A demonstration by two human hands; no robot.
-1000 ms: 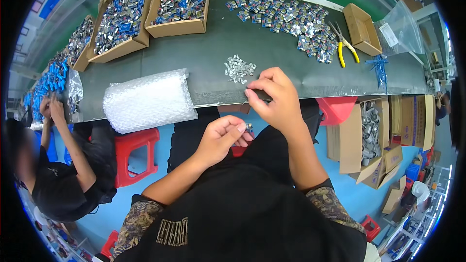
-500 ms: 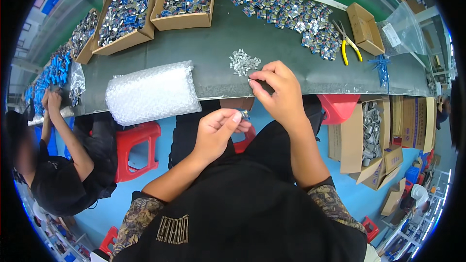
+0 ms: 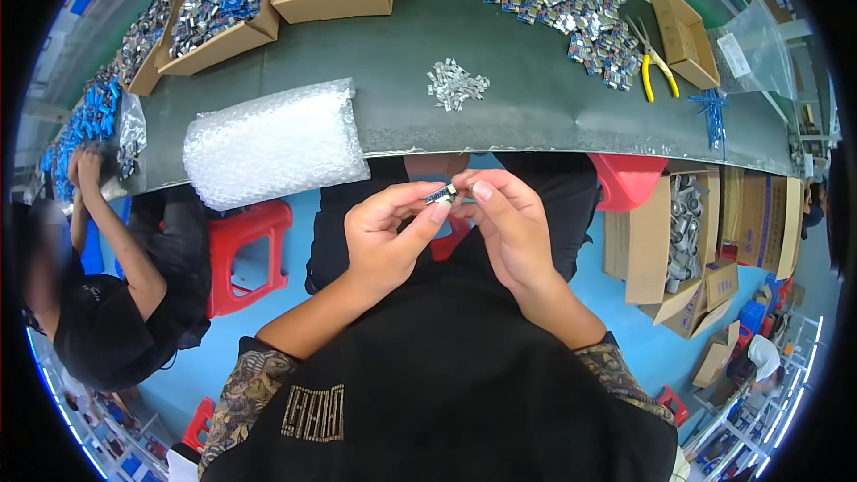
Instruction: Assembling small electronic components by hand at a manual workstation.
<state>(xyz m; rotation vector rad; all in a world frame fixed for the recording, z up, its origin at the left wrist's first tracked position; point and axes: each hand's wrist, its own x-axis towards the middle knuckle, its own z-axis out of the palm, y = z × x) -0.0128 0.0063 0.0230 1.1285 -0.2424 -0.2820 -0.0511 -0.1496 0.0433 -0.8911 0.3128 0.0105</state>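
My left hand pinches a small blue circuit board with a metal connector between thumb and fingertips, above my lap. Close against its right end, my right hand is closed in a pinch on a small silvery metal piece, mostly covered by the fingers. Whether that piece touches the board I cannot tell. Beyond both hands, a little pile of similar silvery metal pieces lies on the dark bench top.
Bubble wrap overhangs the bench edge. Cardboard boxes of parts stand behind it. Many blue boards, yellow-handled pliers and an open carton lie right. A co-worker sits left; red stools stand below.
My right hand has come back from the pile of metal pieces to meet my left hand. The left hand has risen slightly, still holding the board. The view has shifted a little.
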